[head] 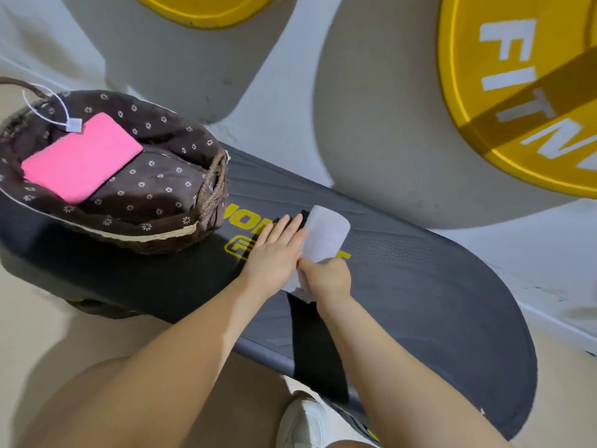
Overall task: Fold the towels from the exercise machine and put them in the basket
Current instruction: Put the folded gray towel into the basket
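A white towel [324, 237], folded narrow, lies on the dark grey deck of the exercise machine [420, 286]. My left hand [276, 250] rests flat with straight fingers against the towel's left edge. My right hand [329, 278] grips the towel's near end, fingers curled around the cloth. A black towel [315, 347] lies stretched under the white one and reaches the deck's near edge. The wicker basket [210, 189] with brown flowered lining stands on the deck's left end, holding a folded pink towel [82, 158].
A white wall with large grey and yellow circles [517, 92] runs behind the machine. My white shoe [302, 421] stands on the beige floor by the deck's near edge. A white tag on a cord [75, 125] lies over the pink towel.
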`<state>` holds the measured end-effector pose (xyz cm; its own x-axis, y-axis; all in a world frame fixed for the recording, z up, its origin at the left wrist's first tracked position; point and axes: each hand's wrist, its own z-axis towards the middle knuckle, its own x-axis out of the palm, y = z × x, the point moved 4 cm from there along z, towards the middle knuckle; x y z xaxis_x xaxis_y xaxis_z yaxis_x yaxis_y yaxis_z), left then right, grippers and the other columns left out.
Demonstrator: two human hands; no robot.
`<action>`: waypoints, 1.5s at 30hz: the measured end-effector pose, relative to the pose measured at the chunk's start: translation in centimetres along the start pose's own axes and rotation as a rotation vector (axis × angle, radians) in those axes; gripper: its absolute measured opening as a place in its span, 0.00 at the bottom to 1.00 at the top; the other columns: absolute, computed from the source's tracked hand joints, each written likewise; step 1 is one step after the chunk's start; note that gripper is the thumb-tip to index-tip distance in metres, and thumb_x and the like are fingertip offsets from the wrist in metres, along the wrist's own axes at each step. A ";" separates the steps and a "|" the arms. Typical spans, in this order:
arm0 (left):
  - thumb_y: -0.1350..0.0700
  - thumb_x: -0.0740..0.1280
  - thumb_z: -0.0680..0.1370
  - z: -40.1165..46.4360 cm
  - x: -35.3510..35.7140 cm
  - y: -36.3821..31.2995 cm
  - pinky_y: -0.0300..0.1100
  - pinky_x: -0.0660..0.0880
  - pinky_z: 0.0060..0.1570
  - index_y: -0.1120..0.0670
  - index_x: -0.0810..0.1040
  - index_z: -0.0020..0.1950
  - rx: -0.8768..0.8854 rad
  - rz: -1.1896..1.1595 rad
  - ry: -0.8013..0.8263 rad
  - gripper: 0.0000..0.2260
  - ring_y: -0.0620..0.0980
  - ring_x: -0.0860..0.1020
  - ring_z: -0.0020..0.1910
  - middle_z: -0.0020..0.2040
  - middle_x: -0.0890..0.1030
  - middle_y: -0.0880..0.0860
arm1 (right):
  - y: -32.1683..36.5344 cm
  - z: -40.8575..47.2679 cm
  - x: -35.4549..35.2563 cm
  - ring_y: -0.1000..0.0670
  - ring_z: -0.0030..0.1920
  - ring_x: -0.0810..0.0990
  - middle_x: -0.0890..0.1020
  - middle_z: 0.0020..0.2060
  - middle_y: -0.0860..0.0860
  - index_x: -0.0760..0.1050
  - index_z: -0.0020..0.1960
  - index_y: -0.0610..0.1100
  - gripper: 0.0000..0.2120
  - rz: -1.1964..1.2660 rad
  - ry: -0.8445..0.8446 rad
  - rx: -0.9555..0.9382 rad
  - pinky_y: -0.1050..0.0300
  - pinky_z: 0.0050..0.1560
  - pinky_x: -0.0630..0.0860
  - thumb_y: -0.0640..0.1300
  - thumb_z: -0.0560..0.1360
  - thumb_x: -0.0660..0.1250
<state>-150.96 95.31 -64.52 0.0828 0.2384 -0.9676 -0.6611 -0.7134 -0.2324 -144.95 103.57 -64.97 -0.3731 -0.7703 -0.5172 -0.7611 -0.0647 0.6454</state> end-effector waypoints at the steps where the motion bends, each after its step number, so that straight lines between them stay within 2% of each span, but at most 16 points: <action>1: 0.52 0.67 0.70 -0.1 -0.6 0.1 0.50 0.73 0.60 0.56 0.73 0.62 0.022 0.042 -0.027 0.21 0.55 0.76 0.63 0.66 0.75 0.57 | 0.5 -0.1 -0.2 0.45 0.44 0.75 0.75 0.39 0.47 0.70 0.48 0.37 0.18 -0.042 0.017 -0.060 0.57 0.38 0.70 0.50 0.68 0.69; 3: 0.50 0.76 0.61 -0.3 -2.1 0.5 0.49 0.71 0.62 0.54 0.68 0.64 0.066 0.132 -0.080 0.34 0.56 0.76 0.62 0.65 0.75 0.58 | 1.8 -0.8 -1.2 0.46 0.45 0.72 0.74 0.45 0.47 0.68 0.52 0.39 0.17 -0.187 0.036 -0.245 0.57 0.40 0.67 0.45 0.69 0.69; 6: 0.43 0.77 0.58 -1.4 -5.5 0.2 0.50 0.55 0.69 0.50 0.58 0.72 0.238 0.294 -0.242 0.47 0.56 0.64 0.69 0.71 0.66 0.57 | 4.2 -3.1 -2.9 0.42 0.49 0.75 0.71 0.53 0.45 0.67 0.61 0.42 0.22 -0.588 0.034 -0.621 0.56 0.43 0.68 0.44 0.70 0.69; 8: 0.40 0.77 0.58 -1.7 -7.9 0.1 0.53 0.52 0.69 0.50 0.60 0.71 0.333 0.365 -0.292 0.47 0.55 0.66 0.69 0.68 0.72 0.54 | 6.0 -4.6 -4.0 0.40 0.52 0.75 0.70 0.55 0.45 0.66 0.64 0.44 0.24 -0.795 0.061 -0.804 0.54 0.44 0.68 0.43 0.70 0.68; 10: 0.39 0.76 0.57 -1.4 -10.2 0.9 0.55 0.51 0.68 0.53 0.64 0.67 0.388 0.315 -0.324 0.44 0.56 0.71 0.66 0.58 0.80 0.53 | 8.5 -5.7 -5.0 0.39 0.52 0.76 0.73 0.53 0.45 0.68 0.65 0.45 0.26 -0.911 0.104 -0.971 0.52 0.46 0.69 0.41 0.68 0.68; 12: 0.37 0.73 0.58 -1.2 -12.9 2.4 0.50 0.61 0.63 0.55 0.70 0.60 0.389 0.181 -0.288 0.37 0.53 0.80 0.53 0.46 0.83 0.51 | 11.7 -6.8 -5.3 0.39 0.50 0.77 0.76 0.49 0.45 0.72 0.61 0.46 0.24 -0.961 0.156 -1.118 0.50 0.47 0.72 0.41 0.66 0.69; 14: 0.36 0.66 0.59 -1.4 -15.3 4.6 0.41 0.74 0.46 0.52 0.75 0.55 0.251 0.012 -0.176 0.30 0.50 0.82 0.42 0.42 0.82 0.49 | 14.7 -7.7 -4.6 0.42 0.50 0.78 0.79 0.49 0.48 0.73 0.58 0.48 0.20 -0.979 0.228 -1.181 0.49 0.48 0.74 0.42 0.66 0.70; 15: 0.36 0.63 0.60 -1.8 -16.3 5.9 0.40 0.74 0.43 0.51 0.76 0.55 0.145 -0.087 -0.101 0.29 0.50 0.81 0.44 0.45 0.81 0.49 | 16.2 -8.1 -4.0 0.45 0.51 0.78 0.79 0.49 0.50 0.73 0.57 0.49 0.19 -0.977 0.282 -1.173 0.49 0.49 0.75 0.43 0.66 0.71; 18: 0.34 0.60 0.61 -3.9 -17.7 10.1 0.41 0.70 0.54 0.49 0.74 0.61 -0.087 -0.301 -0.053 0.33 0.48 0.75 0.56 0.58 0.78 0.48 | 20.5 -8.1 -2.5 0.51 0.46 0.77 0.81 0.45 0.51 0.75 0.52 0.50 0.18 -0.915 0.471 -1.027 0.53 0.48 0.75 0.46 0.64 0.75; 22: 0.46 0.74 0.66 -6.6 -19.8 14.4 0.23 0.64 0.45 0.51 0.76 0.59 -0.281 -0.468 -0.234 0.23 0.36 0.70 0.46 0.50 0.78 0.46 | 24.4 -7.7 1.9 0.57 0.41 0.76 0.80 0.39 0.53 0.75 0.44 0.48 0.14 -0.578 0.860 -0.834 0.61 0.42 0.72 0.44 0.59 0.72; 26: 0.53 0.73 0.69 -7.3 -20.8 18.3 0.18 0.63 0.41 0.50 0.76 0.56 -0.527 -0.485 -0.314 0.17 0.37 0.69 0.41 0.46 0.76 0.43 | 26.3 -6.4 7.7 0.54 0.41 0.76 0.77 0.40 0.53 0.72 0.47 0.50 0.16 -0.274 1.014 -0.709 0.61 0.39 0.70 0.39 0.61 0.69; 30: 0.52 0.72 0.71 -6.9 -20.2 20.9 0.29 0.67 0.36 0.50 0.73 0.54 -0.726 -0.553 -0.224 0.14 0.41 0.73 0.40 0.43 0.74 0.43 | 26.5 -4.6 12.3 0.53 0.37 0.79 0.79 0.40 0.50 0.71 0.49 0.47 0.11 -0.048 0.982 -0.457 0.62 0.34 0.78 0.34 0.71 0.67; 32: 0.51 0.71 0.72 -6.4 -19.2 22.0 0.39 0.66 0.39 0.54 0.73 0.58 -0.762 -0.481 -0.138 0.18 0.46 0.72 0.45 0.46 0.74 0.47 | 26.2 -3.6 14.5 0.49 0.39 0.79 0.80 0.41 0.47 0.73 0.51 0.42 0.11 -0.079 0.970 -0.447 0.56 0.41 0.78 0.34 0.71 0.67; 38: 0.44 0.68 0.72 -5.5 -15.2 25.7 0.45 0.67 0.41 0.58 0.69 0.56 -0.753 -0.071 0.204 0.21 0.59 0.76 0.49 0.49 0.78 0.57 | 25.7 -2.1 20.5 0.47 0.43 0.76 0.76 0.41 0.45 0.69 0.52 0.40 0.14 -0.176 0.895 -0.550 0.53 0.44 0.74 0.35 0.69 0.69; 42: 0.44 0.65 0.73 -5.5 -14.8 27.2 0.44 0.62 0.43 0.57 0.67 0.57 -0.696 0.107 0.248 0.21 0.59 0.77 0.49 0.50 0.79 0.57 | 25.7 -0.9 23.6 0.51 0.38 0.73 0.74 0.40 0.46 0.66 0.44 0.45 0.13 -0.194 0.868 -0.595 0.60 0.37 0.71 0.30 0.72 0.66; 45: 0.46 0.65 0.74 -5.1 -14.9 27.7 0.44 0.62 0.43 0.57 0.66 0.58 -0.657 0.150 0.246 0.21 0.59 0.76 0.51 0.52 0.78 0.57 | 25.8 0.1 24.3 0.48 0.42 0.71 0.72 0.43 0.44 0.65 0.48 0.43 0.15 -0.211 0.811 -0.617 0.52 0.41 0.70 0.32 0.70 0.69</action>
<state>-166.72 68.59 -57.05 0.2435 0.0063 -0.9699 -0.0994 -0.9945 -0.0314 -173.69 83.28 -60.97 0.3788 -0.8862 -0.2665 -0.2809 -0.3845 0.8793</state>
